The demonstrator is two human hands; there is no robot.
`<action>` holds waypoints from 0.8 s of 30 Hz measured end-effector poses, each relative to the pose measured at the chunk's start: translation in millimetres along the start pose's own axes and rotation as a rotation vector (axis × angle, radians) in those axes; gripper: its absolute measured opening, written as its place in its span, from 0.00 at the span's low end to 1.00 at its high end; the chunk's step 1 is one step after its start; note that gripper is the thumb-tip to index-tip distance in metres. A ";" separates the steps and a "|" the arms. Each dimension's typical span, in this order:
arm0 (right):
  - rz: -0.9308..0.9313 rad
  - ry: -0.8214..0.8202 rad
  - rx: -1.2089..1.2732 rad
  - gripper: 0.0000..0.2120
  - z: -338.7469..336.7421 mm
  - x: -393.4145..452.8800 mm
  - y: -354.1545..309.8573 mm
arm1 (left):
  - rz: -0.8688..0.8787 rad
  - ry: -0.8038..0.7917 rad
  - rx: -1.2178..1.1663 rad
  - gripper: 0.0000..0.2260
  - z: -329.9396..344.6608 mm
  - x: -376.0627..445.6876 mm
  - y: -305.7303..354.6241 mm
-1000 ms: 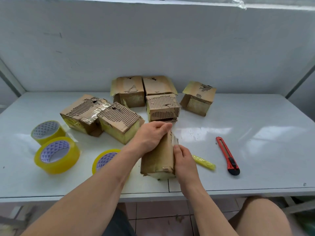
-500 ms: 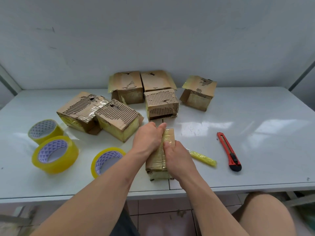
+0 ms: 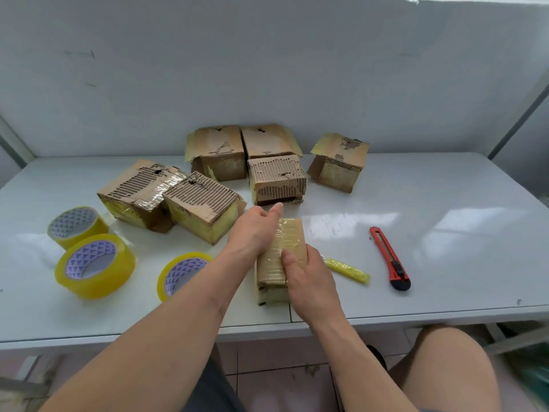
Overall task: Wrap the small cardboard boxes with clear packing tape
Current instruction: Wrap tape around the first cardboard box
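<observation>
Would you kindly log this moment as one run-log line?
left hand on taped box | right hand grips box | cutter idle

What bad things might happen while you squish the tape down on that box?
The box sits near the table edge, so a hard push from both hands could tip it off. The red utility knife lies close to the right hand; reaching carelessly might knock it. Pressing unevenly may leave wrinkles in the tape.

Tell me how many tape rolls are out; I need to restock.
3, all on the table's left: one roll farthest back, one in front of it, one partly hidden behind the left forearm.
</observation>
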State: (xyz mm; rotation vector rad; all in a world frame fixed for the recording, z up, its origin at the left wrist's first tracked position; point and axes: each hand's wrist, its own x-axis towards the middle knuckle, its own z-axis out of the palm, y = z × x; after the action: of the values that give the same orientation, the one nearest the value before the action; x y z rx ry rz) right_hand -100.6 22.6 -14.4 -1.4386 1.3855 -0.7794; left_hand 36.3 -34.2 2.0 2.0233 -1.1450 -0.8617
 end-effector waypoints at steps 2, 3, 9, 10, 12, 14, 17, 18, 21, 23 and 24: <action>0.079 0.025 0.152 0.10 -2.1 5.2 3.9 | 0.016 -0.042 -0.142 0.19 -6.4 -4.5 5.1; 0.140 0.025 0.242 0.11 -2.9 7.8 3.7 | 0.057 -0.066 -0.156 0.18 -9.9 -5.2 6.9; 0.187 0.083 0.219 0.14 -4.6 17.0 5.4 | 0.265 -0.077 0.247 0.19 -16.2 0.7 7.1; 0.164 0.062 0.234 0.17 -5.2 15.2 2.8 | 0.257 -0.099 0.312 0.20 -13.2 3.6 4.1; 0.123 0.008 0.233 0.19 -2.3 10.5 -3.3 | 0.212 -0.136 0.351 0.21 -7.3 6.5 -3.1; 0.060 -0.010 0.094 0.15 4.1 9.3 -1.8 | 0.192 -0.127 0.338 0.22 -2.0 10.0 -8.1; -0.013 0.016 -0.056 0.06 9.2 10.8 0.8 | 0.204 -0.068 0.356 0.22 2.8 11.2 -10.3; -0.026 0.017 -0.081 0.06 9.4 11.9 -0.8 | 0.207 -0.047 0.367 0.22 3.5 11.3 -10.1; 0.009 -0.002 -0.106 0.07 9.6 11.7 -1.3 | 0.188 -0.040 0.346 0.23 4.2 13.5 -11.7; 0.048 -0.022 -0.081 0.09 10.5 4.3 1.8 | 0.166 -0.038 0.300 0.25 3.6 14.1 -14.1; 0.048 -0.026 -0.073 0.10 11.8 -0.7 4.3 | 0.163 -0.019 0.282 0.26 3.7 14.0 -16.2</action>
State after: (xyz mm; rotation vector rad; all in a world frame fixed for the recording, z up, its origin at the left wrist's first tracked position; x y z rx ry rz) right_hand -91.5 26.1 -22.3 -1.4609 1.4360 -0.6835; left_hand 46.5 -40.8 -16.1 2.1088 -1.4894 -0.6699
